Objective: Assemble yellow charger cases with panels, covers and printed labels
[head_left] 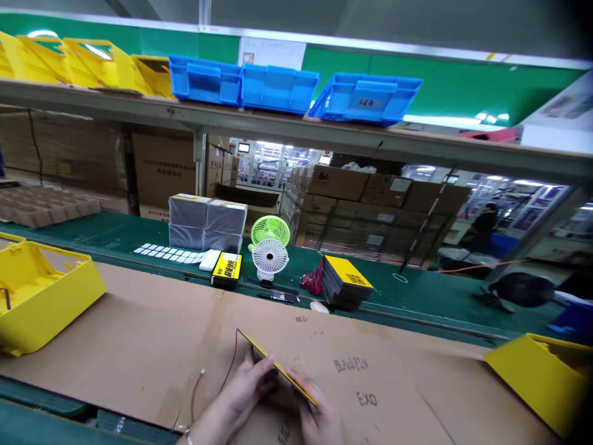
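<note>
1. Card: thin yellow-and-black, held edge-on low over cardboard sheet, near bottom centre.
2. L hand: fingers closed on card's left part.
3. R hand: fingers gripping card's right end.
4. Red wire runs off card's left corner.
5. Yellow bins at both sides; 2 fans on belt behind.

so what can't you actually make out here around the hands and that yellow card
- Head view: the yellow-edged card shows edge-on, so its face print is unreadable.
- Left hand and right hand: wrists cut by the bottom edge; fingers behind the card are hidden.
- Red wire: its joint to the card is too small to see.
- Stack of yellow cards: print too small.
- Yellow housing: cut by the right edge.
</note>
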Motion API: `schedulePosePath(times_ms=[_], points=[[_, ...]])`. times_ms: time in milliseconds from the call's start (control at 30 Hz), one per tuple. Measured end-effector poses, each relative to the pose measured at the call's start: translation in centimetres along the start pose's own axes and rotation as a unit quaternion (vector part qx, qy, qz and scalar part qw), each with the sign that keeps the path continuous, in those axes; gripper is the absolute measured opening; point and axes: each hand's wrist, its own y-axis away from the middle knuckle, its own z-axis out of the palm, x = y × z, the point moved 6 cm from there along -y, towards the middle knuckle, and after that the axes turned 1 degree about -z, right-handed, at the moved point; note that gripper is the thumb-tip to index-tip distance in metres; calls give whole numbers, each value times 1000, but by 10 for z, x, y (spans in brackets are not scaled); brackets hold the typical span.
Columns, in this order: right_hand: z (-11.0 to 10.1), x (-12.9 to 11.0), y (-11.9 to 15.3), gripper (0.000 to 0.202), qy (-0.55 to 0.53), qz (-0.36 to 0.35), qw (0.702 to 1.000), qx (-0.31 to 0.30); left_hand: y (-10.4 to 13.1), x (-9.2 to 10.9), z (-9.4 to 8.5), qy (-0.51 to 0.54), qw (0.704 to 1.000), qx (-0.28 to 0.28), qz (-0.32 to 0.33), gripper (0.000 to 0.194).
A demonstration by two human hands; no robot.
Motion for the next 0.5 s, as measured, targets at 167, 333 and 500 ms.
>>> schedulePosePath(times_ms=[167,333,500], points=[[-1,10,1,31,6,2,1000,16,28,1,-6,-145,984,-20,-99,87],[-8,15,-1,30,25,22,999,35,68,51,-25,-263,964,-20,-21,65],[-15,11,0,38,11,78,990,121,118,157,-88,-409,878,214,126,57]])
